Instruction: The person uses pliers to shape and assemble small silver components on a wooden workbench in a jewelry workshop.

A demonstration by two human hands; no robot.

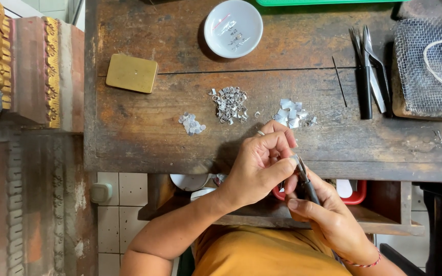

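Your left hand [259,166] pinches a tiny silver piece, barely visible; right hand [328,217] grips black-handled pliers [305,179], tip angled up-left, touching your left fingertips.

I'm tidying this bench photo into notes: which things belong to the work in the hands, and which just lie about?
In use:
left hand, fingers pinched together
right hand, gripping small pliers
three heaps of small silvery metal pieces

Lying about:
brass-coloured block
white dish
spare pliers
thin wire rod
wire mesh pad with white ring
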